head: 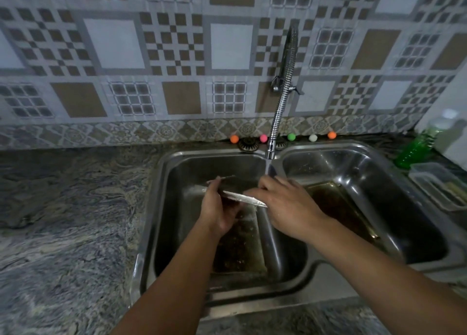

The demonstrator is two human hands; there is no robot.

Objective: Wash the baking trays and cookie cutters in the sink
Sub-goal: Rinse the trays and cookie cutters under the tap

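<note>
Both hands grip one baking tray [237,196] under the tap's stream [268,169] above the left sink basin [177,183]: my left hand [218,208] clasps its near edge, my right hand [285,203] presses its top. Wet metal could slip from me and clatter onto the dirty tray [237,246] below.

Wall tiles [177,48] wore brown-and-white checks, grids & plain squares, w/ a floral border strip [151,131] beneath. Counter [63,208] – swirled blue-grey marbling. Sink [379,157] & tap [283,94] were silver. Small balls [291,137] at 12 o'clock of the sink: orange, pink, green, white, orange. Bottle [414,150] at 2 o'clock – green.
</note>
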